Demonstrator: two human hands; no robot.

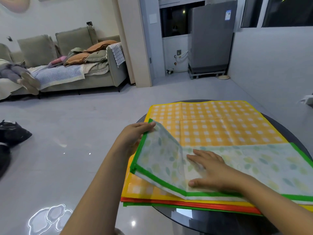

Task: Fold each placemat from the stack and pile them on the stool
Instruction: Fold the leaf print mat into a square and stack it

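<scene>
A stack of placemats lies on a round dark glass table [288,131]. Its top flat mat is yellow checked [211,122], with orange and green edges [186,203] showing below. Over the near part lies a green-bordered mat with a pale leaf print [254,163], folded in half lengthwise. My left hand [135,134] pinches that mat's left end and lifts it up and over toward the right. My right hand [210,168] presses flat on the mat at the crease, fingers spread. No stool is in view.
Grey tiled floor [76,133] spreads to the left of the table. A sofa [67,65] with cushions and a lying person stands at the far left. A dark bag [11,133] sits on the floor at left. A grey appliance [211,39] stands by the window.
</scene>
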